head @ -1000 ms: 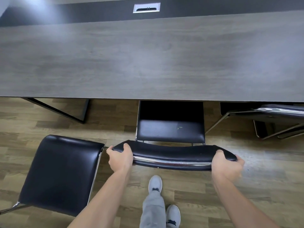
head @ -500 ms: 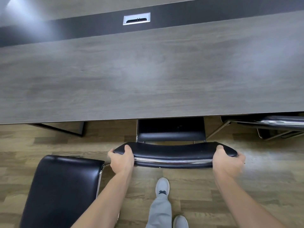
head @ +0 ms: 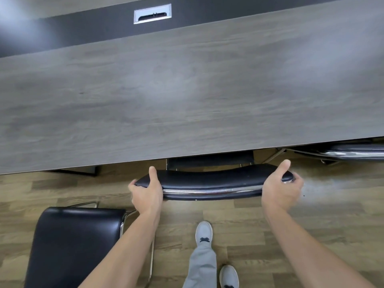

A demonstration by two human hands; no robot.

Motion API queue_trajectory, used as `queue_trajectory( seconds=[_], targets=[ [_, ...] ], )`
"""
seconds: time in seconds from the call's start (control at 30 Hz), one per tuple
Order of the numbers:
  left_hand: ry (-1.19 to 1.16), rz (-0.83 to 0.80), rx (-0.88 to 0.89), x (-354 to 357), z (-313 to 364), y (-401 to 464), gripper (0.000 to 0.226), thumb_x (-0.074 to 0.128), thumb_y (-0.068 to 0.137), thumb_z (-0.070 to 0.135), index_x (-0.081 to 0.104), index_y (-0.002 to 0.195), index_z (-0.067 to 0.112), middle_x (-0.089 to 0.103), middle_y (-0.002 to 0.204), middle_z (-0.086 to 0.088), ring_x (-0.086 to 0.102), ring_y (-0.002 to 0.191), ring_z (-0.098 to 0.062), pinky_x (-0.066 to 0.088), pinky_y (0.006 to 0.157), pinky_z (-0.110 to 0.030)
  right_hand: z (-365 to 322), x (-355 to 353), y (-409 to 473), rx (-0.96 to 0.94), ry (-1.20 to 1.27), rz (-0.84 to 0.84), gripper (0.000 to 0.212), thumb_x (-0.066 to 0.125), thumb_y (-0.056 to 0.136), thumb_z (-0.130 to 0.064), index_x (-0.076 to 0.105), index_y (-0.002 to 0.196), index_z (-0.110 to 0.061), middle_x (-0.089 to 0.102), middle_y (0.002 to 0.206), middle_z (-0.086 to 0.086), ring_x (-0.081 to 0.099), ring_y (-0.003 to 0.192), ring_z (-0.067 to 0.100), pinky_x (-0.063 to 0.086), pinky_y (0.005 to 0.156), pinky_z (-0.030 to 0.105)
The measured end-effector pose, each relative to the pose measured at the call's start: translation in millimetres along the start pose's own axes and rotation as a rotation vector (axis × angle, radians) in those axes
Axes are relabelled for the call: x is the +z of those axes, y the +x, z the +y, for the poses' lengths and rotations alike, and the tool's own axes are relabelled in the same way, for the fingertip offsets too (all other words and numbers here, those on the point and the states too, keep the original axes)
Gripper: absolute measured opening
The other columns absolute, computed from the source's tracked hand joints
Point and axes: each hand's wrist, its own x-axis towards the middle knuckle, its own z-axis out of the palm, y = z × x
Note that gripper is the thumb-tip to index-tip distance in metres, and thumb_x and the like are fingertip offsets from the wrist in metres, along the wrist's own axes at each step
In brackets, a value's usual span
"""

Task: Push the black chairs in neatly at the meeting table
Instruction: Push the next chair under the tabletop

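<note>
Gripping the padded backrest of the middle black chair [head: 212, 180], both hands sit at its two ends: the left hand [head: 146, 193] wraps the left end with its thumb laid over the top edge and its fingers curled round the outer side, and the right hand [head: 280, 189] holds the right end the same way, thumb up on the top, fingers closed round the corner — so each grip is clamped on the backrest, not spread. A chrome tube runs along the back of the rest between the two hands. This chair's seat lies almost wholly under the grey wood-grain worktop [head: 187, 90]; only a narrow dark strip of it shows between the worktop edge and the backrest, which stands just clear of that edge. A second black chair [head: 76, 244] stands at lower left, out on the wooden floor [head: 311, 225] and well apart from the worktop, its glossy seat fully in view with the left forearm crossing its right corner. A third chair [head: 353, 151] at the right edge is tucked partly beneath the worktop, mostly chrome frame showing. Farther across the worktop — in a dark band — sits a silver cable port [head: 152, 13]. Below, grey trousers and two pale shoes [head: 204, 232] stand on the floor.
</note>
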Motion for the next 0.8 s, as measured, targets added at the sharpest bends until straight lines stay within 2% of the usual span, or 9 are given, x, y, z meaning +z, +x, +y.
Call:
queue_trajectory(
  seconds=[0.07,0.17,0.27,0.33,0.4,0.47,0.6,0.73,0.8],
  targets=[
    [-0.014,-0.021,0.010,6,6,3,0.082,0.061,0.079,0.072,0.038,0.140,0.023,0.049,0.117,-0.006,0.053,0.111,-0.029,0.043,0.101,-0.042,-5,5,3,-0.019,0.006,0.017,0.068,0.037,0.086,-0.076,0.054,0.122,-0.021,0.064,0.113,-0.002,0.060,0.106,0.027,0.046,0.093,0.042],
    [-0.037,-0.048,0.018,14,14,6,0.091,0.060,0.069,0.080,0.038,0.139,0.026,0.050,0.107,-0.002,0.058,0.107,-0.031,0.051,0.096,-0.051,-13,13,9,-0.014,0.012,0.030,0.066,0.038,0.085,-0.077,0.054,0.119,-0.023,0.061,0.103,-0.005,0.058,0.097,0.025,0.046,0.092,0.042],
    [-0.032,-0.051,0.031,17,23,8,0.088,0.061,0.079,0.073,0.035,0.145,0.020,0.054,0.122,-0.009,0.056,0.112,-0.032,0.045,0.101,-0.045,-21,20,12,0.011,0.015,0.031,0.066,0.039,0.086,-0.075,0.053,0.122,-0.022,0.060,0.104,-0.004,0.053,0.091,0.023,0.042,0.085,0.037],
    [-0.040,-0.055,0.035,19,29,6,0.087,0.061,0.082,0.069,0.034,0.147,0.018,0.052,0.133,-0.012,0.054,0.117,-0.031,0.041,0.096,-0.038,-25,24,13,0.014,0.016,0.031,0.069,0.038,0.083,-0.078,0.052,0.124,-0.023,0.064,0.111,-0.003,0.057,0.096,0.025,0.043,0.086,0.038],
    [-0.047,-0.061,0.041,21,35,7,0.086,0.061,0.083,0.068,0.034,0.147,0.017,0.051,0.134,-0.013,0.053,0.114,-0.030,0.038,0.092,-0.036,-29,29,14,0.008,0.015,0.037,0.072,0.037,0.081,-0.080,0.052,0.125,-0.024,0.065,0.117,-0.001,0.060,0.102,0.027,0.046,0.089,0.040],
    [-0.057,-0.064,0.035,23,41,7,0.087,0.061,0.083,0.069,0.034,0.147,0.017,0.051,0.133,-0.013,0.052,0.108,-0.028,0.039,0.092,-0.036,-32,34,16,0.008,0.028,0.046,0.072,0.038,0.081,-0.079,0.052,0.125,-0.024,0.064,0.115,-0.004,0.058,0.099,0.025,0.045,0.087,0.039],
    [-0.059,-0.073,0.035,28,46,9,0.089,0.059,0.084,0.069,0.030,0.149,0.015,0.051,0.135,-0.013,0.053,0.113,-0.030,0.037,0.090,-0.035,-40,38,21,0.006,0.043,0.041,0.065,0.043,0.087,-0.071,0.052,0.127,-0.021,0.056,0.104,-0.006,0.049,0.090,0.020,0.034,0.080,0.032],
    [-0.044,-0.058,0.042,30,47,10,0.089,0.059,0.084,0.069,0.030,0.149,0.015,0.052,0.135,-0.013,0.054,0.117,-0.031,0.042,0.096,-0.037,-41,39,21,-0.008,0.042,0.043,0.061,0.044,0.087,-0.069,0.054,0.125,-0.021,0.055,0.102,-0.007,0.049,0.090,0.020,0.033,0.080,0.030],
    [-0.030,-0.061,0.038,30,47,9,0.088,0.059,0.085,0.068,0.030,0.149,0.015,0.051,0.137,-0.013,0.054,0.117,-0.031,0.043,0.089,-0.034,-41,38,21,-0.010,0.049,0.043,0.060,0.045,0.087,-0.068,0.054,0.123,-0.020,0.056,0.101,-0.008,0.050,0.090,0.019,0.033,0.080,0.029]
  ],
)
